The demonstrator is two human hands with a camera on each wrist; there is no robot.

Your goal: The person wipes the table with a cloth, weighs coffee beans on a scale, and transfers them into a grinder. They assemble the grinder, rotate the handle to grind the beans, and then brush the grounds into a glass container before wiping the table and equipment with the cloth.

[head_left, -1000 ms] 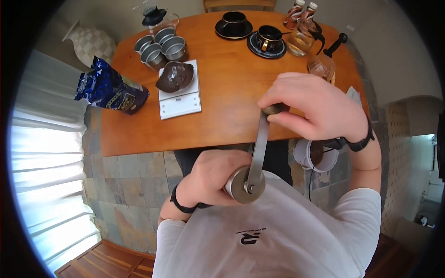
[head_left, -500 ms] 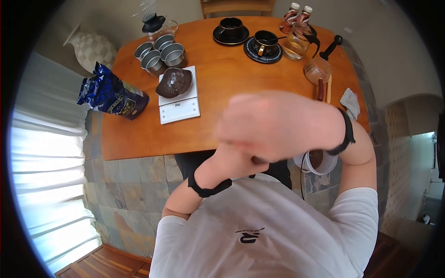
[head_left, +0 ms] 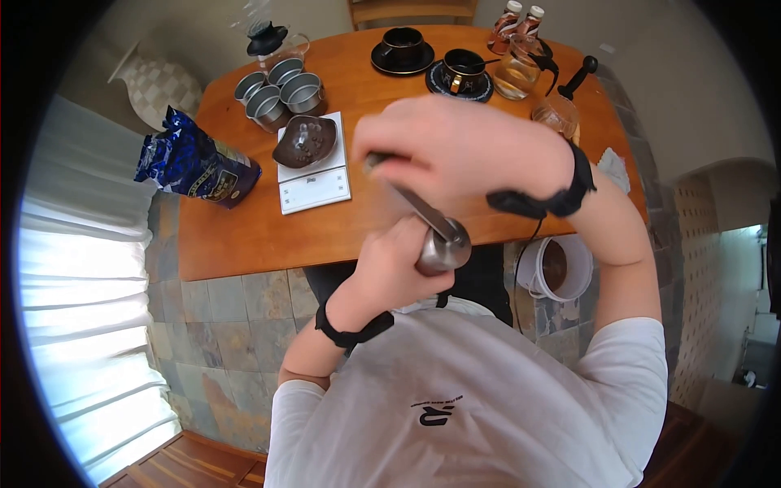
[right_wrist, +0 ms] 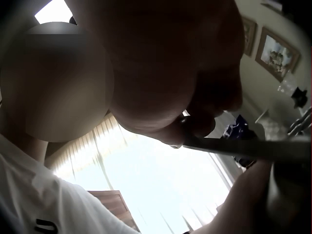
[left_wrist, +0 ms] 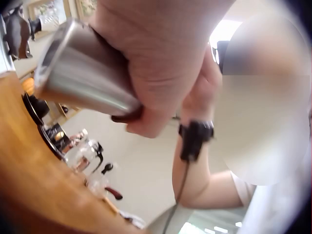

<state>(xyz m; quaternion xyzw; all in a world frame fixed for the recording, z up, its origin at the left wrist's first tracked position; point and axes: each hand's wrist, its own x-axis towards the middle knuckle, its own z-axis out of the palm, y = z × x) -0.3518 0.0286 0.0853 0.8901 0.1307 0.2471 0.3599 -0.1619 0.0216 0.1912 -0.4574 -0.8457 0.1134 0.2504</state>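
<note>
My left hand [head_left: 389, 267] grips a hand coffee grinder [head_left: 446, 252] by its steel body, in front of my shirt near the table's edge. In the left wrist view the metal cylinder [left_wrist: 87, 73] shows tilted, with fingers wrapped round it. My right hand [head_left: 476, 146] holds the dark knob [head_left: 377, 160] at the far end of the crank arm [head_left: 421, 210]. That arm points up and left from the grinder's top. The right wrist view has the right hand dark against the window, its fingertips at the crank arm [right_wrist: 239, 147].
On the wooden table [head_left: 236, 244] a dark brown bowl [head_left: 305, 141] sits on a white scale [head_left: 316, 189]. Left are a blue bag [head_left: 199, 167] and metal cups [head_left: 303, 94]; at the back, black cups [head_left: 403, 45] and a glass pot [head_left: 517, 75]. A white bucket [head_left: 569, 264] stands below right.
The right hand has swung the crank from the grinder's upper right round to its upper left, passing in front of the grinder half a second ago. The left hand and grinder are further forward than one second ago.
</note>
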